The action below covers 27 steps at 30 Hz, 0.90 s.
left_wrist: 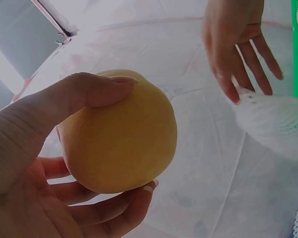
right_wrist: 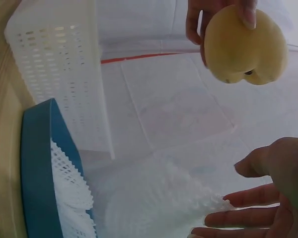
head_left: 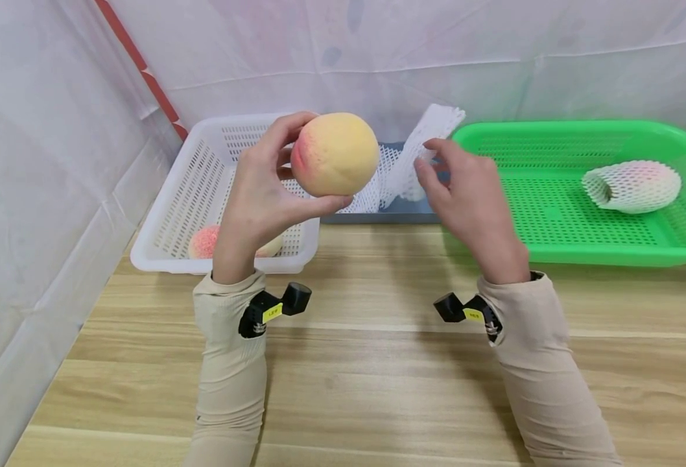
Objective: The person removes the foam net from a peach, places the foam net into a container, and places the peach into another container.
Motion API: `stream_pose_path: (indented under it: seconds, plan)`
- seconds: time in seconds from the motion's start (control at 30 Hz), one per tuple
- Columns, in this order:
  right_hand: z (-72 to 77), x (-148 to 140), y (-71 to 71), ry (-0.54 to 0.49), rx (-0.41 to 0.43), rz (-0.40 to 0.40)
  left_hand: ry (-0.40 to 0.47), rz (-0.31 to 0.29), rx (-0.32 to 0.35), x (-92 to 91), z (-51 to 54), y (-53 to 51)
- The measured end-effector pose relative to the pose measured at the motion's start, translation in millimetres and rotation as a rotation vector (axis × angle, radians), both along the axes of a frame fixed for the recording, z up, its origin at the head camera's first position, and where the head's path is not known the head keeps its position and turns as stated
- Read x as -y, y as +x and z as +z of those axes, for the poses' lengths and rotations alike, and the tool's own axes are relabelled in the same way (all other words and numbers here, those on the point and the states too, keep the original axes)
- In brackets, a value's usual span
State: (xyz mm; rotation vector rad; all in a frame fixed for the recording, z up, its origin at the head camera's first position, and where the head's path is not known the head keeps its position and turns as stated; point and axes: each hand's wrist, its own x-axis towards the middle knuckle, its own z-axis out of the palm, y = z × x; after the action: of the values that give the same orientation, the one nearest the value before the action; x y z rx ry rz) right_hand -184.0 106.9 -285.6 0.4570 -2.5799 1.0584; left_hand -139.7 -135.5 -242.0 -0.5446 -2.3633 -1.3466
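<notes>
My left hand (head_left: 267,181) grips a yellow peach (head_left: 343,155) with a pink blush, thumb on one side and fingers round the other, raised above the table. At the fingertips of my right hand (head_left: 465,188) is a white foam net sleeve (head_left: 425,146), tilted above a blue-grey box. In the right wrist view the thumb stands apart from the fairly straight fingers (right_wrist: 248,196), whose tips touch the edge of the blurred sleeve (right_wrist: 159,198). The peach's stem hollow (right_wrist: 248,73) faces the right wrist camera.
A white basket (head_left: 165,194) at the left holds peaches (head_left: 204,242), partly hidden by my left arm. More foam nets (right_wrist: 69,183) lie in the blue-grey box (head_left: 378,218). The green basket (head_left: 553,253) at the right holds a peach in a net (head_left: 640,187). White cloth (head_left: 390,65) hangs behind.
</notes>
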Motion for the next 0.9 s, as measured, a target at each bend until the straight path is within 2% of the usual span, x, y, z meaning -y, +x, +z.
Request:
stream_pose_path:
  seconds: [0.07,0.33,0.9]
  plan:
    - [-0.9,0.2,-1.1,0.030,0.084,0.009,0.000,0.000,0.001,0.1,-0.1,0.0]
    - [-7.7,1.2,-5.0,0.208,0.199,0.006,-0.011,-0.001,-0.015,-0.1,-0.2,-0.5]
    - [-22.2,2.6,-17.4,0.337,0.368,0.061,-0.039,0.005,-0.014,-1.2,-1.2,-1.0]
